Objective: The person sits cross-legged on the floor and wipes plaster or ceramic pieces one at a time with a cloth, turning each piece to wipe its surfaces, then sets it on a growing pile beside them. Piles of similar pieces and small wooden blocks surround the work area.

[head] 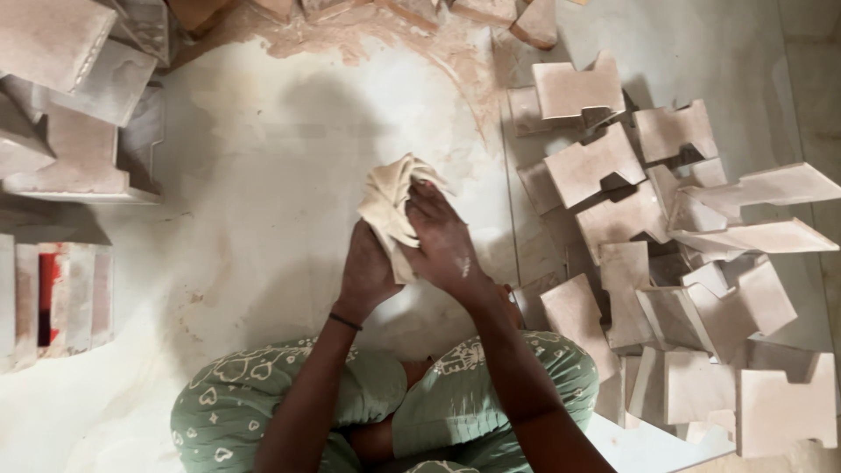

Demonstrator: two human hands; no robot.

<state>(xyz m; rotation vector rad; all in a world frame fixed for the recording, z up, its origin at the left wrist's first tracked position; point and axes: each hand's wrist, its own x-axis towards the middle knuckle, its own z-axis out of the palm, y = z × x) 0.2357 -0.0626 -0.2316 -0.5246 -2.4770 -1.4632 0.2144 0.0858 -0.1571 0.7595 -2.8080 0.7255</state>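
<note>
Green patterned trousers (263, 394) on the crossed legs lie nearest. Above them both hands grasp a cream cloth (392, 203): the left hand (366, 271) is clenched on its lower part, and the right hand (442, 241) has its fingers closed over the top. To wring or fold it well, the grips should stay firm and turn opposite ways. It looks crumpled and dusty, held over the pale floor (263, 175), with notched stone pieces (596, 162) at right.

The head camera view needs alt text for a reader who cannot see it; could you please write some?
Seen from above, a seated person's left hand and right hand grip a crumpled cream cloth over a dusty pale floor. Notched stone pieces are heaped to the right.
</note>
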